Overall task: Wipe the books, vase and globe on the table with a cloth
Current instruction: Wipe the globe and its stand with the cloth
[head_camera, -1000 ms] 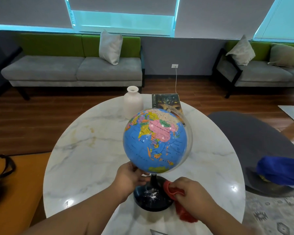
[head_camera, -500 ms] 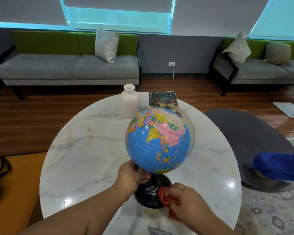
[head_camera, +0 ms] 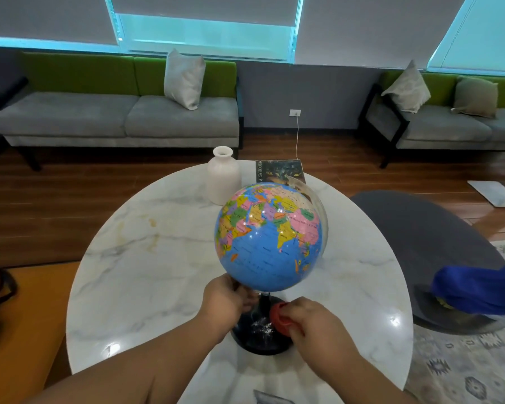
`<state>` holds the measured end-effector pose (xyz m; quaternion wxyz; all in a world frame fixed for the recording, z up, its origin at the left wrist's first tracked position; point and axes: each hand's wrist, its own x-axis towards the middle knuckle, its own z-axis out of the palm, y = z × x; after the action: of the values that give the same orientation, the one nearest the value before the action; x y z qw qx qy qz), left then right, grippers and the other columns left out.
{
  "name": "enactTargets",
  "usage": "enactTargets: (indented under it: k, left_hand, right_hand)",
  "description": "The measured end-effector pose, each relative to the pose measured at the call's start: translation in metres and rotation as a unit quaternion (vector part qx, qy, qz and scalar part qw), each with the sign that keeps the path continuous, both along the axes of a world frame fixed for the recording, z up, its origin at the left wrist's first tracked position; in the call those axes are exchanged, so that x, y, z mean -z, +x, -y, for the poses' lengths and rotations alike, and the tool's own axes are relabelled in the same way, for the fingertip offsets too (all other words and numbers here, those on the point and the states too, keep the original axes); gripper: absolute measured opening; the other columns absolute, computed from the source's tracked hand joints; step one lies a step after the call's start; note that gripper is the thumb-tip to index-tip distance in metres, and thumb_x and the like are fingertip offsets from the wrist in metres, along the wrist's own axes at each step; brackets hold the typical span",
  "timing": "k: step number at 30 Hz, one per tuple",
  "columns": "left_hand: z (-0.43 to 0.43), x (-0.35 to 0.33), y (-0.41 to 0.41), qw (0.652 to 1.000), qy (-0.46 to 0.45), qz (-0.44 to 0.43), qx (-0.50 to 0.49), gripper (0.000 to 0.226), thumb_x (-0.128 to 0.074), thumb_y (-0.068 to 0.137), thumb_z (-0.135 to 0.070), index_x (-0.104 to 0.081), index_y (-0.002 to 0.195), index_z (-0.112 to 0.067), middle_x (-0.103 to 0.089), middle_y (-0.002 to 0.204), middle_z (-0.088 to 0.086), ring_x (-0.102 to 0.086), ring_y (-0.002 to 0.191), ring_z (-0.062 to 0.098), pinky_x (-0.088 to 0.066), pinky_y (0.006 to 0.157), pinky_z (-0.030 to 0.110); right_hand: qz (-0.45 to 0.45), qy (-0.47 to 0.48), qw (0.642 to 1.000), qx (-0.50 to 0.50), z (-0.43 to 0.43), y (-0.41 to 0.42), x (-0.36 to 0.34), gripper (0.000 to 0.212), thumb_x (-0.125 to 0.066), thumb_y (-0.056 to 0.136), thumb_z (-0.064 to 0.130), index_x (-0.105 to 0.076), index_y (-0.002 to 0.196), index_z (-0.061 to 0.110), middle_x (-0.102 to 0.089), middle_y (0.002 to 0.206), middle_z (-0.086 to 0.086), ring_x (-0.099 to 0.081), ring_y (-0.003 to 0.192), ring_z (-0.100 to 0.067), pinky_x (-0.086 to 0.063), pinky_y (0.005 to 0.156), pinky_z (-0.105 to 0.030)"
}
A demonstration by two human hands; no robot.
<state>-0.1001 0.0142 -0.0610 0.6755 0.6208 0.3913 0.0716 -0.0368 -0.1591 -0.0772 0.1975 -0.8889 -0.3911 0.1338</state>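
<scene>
A blue globe [head_camera: 270, 237] stands on a black round base [head_camera: 261, 333] near the front of the round marble table [head_camera: 146, 258]. My left hand [head_camera: 226, 298] grips the globe's underside at the stem. A bunched red cloth [head_camera: 280, 317] is held in my right hand [head_camera: 312, 322] and pressed against the base's right side. Behind the globe stand a white vase [head_camera: 223, 176] and a dark book [head_camera: 279, 170] lying flat.
A grey round chair [head_camera: 420, 237] with a blue cloth [head_camera: 478, 290] on it sits right of the table. An orange surface with a black strap [head_camera: 0, 284] lies to the left. Grey-green sofas line the far wall.
The globe has turned, showing more of Africa and India. My right hand with the red cloth has moved up along the base toward the stem. The view shifted slightly.
</scene>
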Motion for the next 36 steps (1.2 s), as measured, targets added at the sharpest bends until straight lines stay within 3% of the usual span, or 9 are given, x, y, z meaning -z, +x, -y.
enactTargets:
  k: [2, 5, 9, 14, 19, 23, 27, 31, 36]
  left_hand:
    - [0.0, -0.001, -0.001, 1.0, -0.003, 0.008, 0.001, 0.014, -0.053, 0.094, -0.004, -0.057, 0.081, -0.004, -0.066, 0.08, 0.022, -0.067, 0.072, 0.032, -0.059, 0.063, 0.031]
    - [0.002, -0.001, 0.001, 1.0, -0.018, 0.003, -0.006, 0.014, -0.053, 0.094, -0.001, -0.057, 0.081, -0.004, -0.065, 0.077, 0.018, -0.066, 0.07, 0.03, -0.059, 0.064, 0.033]
    - [0.0, -0.001, 0.001, 1.0, -0.015, 0.011, -0.01, 0.011, -0.051, 0.092, 0.002, -0.056, 0.083, 0.0, -0.064, 0.074, 0.017, -0.067, 0.069, 0.03, -0.059, 0.062, 0.032]
    - [0.003, -0.001, 0.003, 0.999, -0.033, 0.006, -0.004, 0.009, -0.049, 0.091, 0.007, -0.058, 0.09, 0.004, -0.064, 0.081, 0.024, -0.066, 0.074, 0.035, -0.058, 0.06, 0.032]
    - [0.0, 0.003, 0.001, 1.0, -0.009, 0.0, 0.002, 0.008, -0.052, 0.092, 0.001, -0.059, 0.093, 0.003, -0.069, 0.075, 0.019, -0.07, 0.068, 0.029, -0.059, 0.06, 0.031]
    - [0.002, 0.003, 0.003, 1.0, -0.017, 0.002, -0.009, 0.007, -0.052, 0.092, 0.002, -0.059, 0.092, 0.002, -0.068, 0.08, 0.022, -0.069, 0.068, 0.027, -0.058, 0.056, 0.027]
    - [0.0, 0.002, 0.003, 1.0, 0.006, 0.016, 0.001, 0.008, -0.056, 0.092, -0.003, -0.06, 0.092, 0.003, -0.071, 0.084, 0.019, -0.071, 0.07, 0.025, -0.06, 0.064, 0.031]
    - [0.002, -0.001, 0.001, 1.0, 0.006, 0.02, 0.014, 0.006, -0.055, 0.094, -0.004, -0.057, 0.089, -0.002, -0.068, 0.086, 0.018, -0.069, 0.07, 0.022, -0.059, 0.061, 0.026]
    - [0.0, 0.0, 0.0, 0.999, 0.012, 0.022, 0.019, 0.011, -0.055, 0.094, -0.008, -0.058, 0.098, 0.002, -0.071, 0.085, 0.015, -0.072, 0.072, 0.023, -0.059, 0.062, 0.028]
  right_hand:
    - [0.006, -0.019, 0.999, -0.032, -0.002, -0.006, 0.002, 0.036, -0.047, 0.084, 0.027, -0.062, 0.115, 0.039, -0.058, 0.113, 0.012, -0.052, 0.106, -0.014, -0.042, 0.082, -0.023]
    - [0.052, -0.072, 0.996, 0.011, 0.001, 0.007, 0.002, 0.035, -0.046, 0.087, 0.021, -0.061, 0.114, 0.037, -0.056, 0.108, 0.005, -0.054, 0.102, -0.02, -0.047, 0.077, -0.03]
    - [0.039, -0.004, 0.998, -0.039, -0.003, 0.002, 0.001, 0.037, -0.043, 0.08, 0.03, -0.064, 0.109, 0.037, -0.062, 0.106, 0.005, -0.057, 0.097, -0.023, -0.048, 0.077, -0.03]
    - [0.065, -0.079, 0.995, -0.01, 0.002, 0.007, 0.004, 0.039, -0.041, 0.086, 0.025, -0.059, 0.119, 0.036, -0.055, 0.111, 0.002, -0.053, 0.102, -0.022, -0.044, 0.076, -0.03]
    - [0.008, -0.019, 0.998, -0.053, 0.002, -0.005, 0.007, 0.05, -0.026, 0.078, 0.045, -0.061, 0.114, 0.038, -0.059, 0.115, 0.006, -0.056, 0.101, -0.022, -0.049, 0.08, -0.029]
    - [0.071, -0.029, 0.997, -0.01, 0.004, 0.007, 0.003, 0.038, -0.042, 0.084, 0.026, -0.062, 0.114, 0.036, -0.056, 0.109, 0.004, -0.056, 0.1, -0.023, -0.046, 0.074, -0.03]
    - [0.076, -0.006, 0.994, -0.078, 0.0, -0.004, -0.001, 0.035, -0.047, 0.072, 0.027, -0.065, 0.101, 0.037, -0.061, 0.095, 0.013, -0.062, 0.078, -0.015, -0.049, 0.059, -0.019]
    - [0.069, -0.017, 0.997, -0.02, 0.005, 0.006, -0.002, 0.038, -0.043, 0.085, 0.02, -0.063, 0.115, 0.034, -0.056, 0.112, 0.005, -0.055, 0.102, -0.023, -0.048, 0.078, -0.03]
    - [0.045, 0.006, 0.994, -0.095, -0.002, -0.003, -0.003, 0.04, -0.041, 0.076, 0.029, -0.063, 0.108, 0.036, -0.061, 0.104, 0.01, -0.059, 0.091, -0.019, -0.051, 0.071, -0.027]
